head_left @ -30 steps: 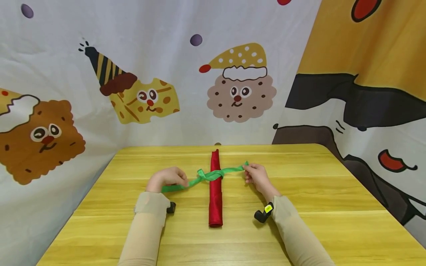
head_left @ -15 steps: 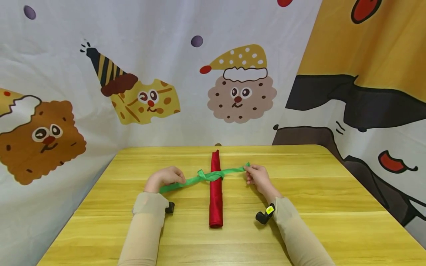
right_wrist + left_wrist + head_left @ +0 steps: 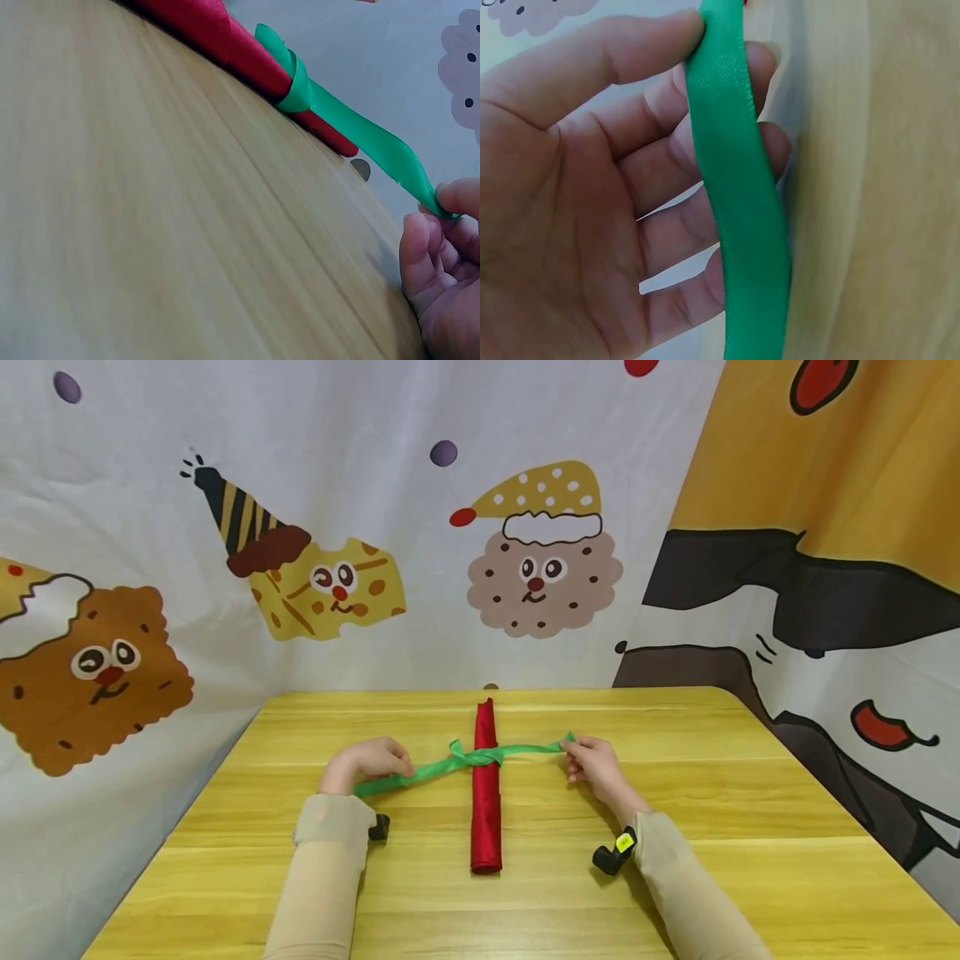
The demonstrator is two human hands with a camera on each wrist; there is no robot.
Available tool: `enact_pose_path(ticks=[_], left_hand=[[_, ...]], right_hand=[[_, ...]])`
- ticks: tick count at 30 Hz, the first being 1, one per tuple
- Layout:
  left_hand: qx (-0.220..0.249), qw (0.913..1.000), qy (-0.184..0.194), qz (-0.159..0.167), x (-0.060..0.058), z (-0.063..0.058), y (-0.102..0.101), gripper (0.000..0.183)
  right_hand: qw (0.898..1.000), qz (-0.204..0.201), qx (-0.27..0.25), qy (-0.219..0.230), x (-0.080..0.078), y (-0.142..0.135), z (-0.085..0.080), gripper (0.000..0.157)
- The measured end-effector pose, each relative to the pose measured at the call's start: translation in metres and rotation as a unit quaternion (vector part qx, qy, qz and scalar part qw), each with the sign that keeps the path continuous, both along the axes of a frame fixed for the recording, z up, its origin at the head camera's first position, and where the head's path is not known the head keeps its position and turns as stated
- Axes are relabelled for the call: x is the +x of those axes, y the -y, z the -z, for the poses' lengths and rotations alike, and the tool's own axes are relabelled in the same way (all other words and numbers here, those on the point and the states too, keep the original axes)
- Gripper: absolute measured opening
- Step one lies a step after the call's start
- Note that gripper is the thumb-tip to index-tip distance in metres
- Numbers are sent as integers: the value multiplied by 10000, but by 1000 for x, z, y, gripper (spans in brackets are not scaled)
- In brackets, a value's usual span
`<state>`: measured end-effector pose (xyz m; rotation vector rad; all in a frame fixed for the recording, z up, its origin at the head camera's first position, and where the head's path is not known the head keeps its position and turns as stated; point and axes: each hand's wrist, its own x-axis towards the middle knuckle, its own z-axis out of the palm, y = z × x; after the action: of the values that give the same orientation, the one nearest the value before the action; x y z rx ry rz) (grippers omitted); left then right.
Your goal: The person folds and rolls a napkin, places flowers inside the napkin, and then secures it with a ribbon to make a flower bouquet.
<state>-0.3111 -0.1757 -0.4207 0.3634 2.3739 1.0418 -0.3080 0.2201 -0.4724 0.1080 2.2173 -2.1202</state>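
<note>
A rolled red satin cloth (image 3: 486,818) lies lengthwise on the table, away from the person. Around its upper half runs a green ribbon (image 3: 442,767), crossed over itself with a small loop standing up just left of the roll. My left hand (image 3: 371,760) pinches the ribbon's left part between thumb and fingers; in the left wrist view the green band (image 3: 735,165) runs down across the curled fingers. On the other side, my right hand (image 3: 596,764) pinches the ribbon close to its right end. The right wrist view shows the ribbon (image 3: 360,135) stretched from the roll to those fingertips.
The wooden table (image 3: 487,918) has a printed cloth backdrop (image 3: 435,652) behind and at both sides. Small black cameras sit on the wrists, the right one (image 3: 615,852) with a yellow label.
My right hand has moved a little right and my left hand slightly left, drawing the ribbon apart. The crossing over the red roll has become smaller and tighter.
</note>
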Motion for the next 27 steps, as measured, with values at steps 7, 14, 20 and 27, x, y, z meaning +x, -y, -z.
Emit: enact_pose_path(ticks=[7,14,20,27], left_hand=[[148,9996,164,173,2,0,2,16],[269,9990,291,216,3,-2,6,15],[151,9989,210,385,4,-6,8,18],[14,9985,142,527,5,-7,10,24]], right_hand=[[9997,-145,165,89,3,-6,1,21],[9994,-210,273,53,7,-11,0,22],[9992,-244,304,75,10,-15,-1,25],[9992,-280,255,94,15,-22,-5,25]])
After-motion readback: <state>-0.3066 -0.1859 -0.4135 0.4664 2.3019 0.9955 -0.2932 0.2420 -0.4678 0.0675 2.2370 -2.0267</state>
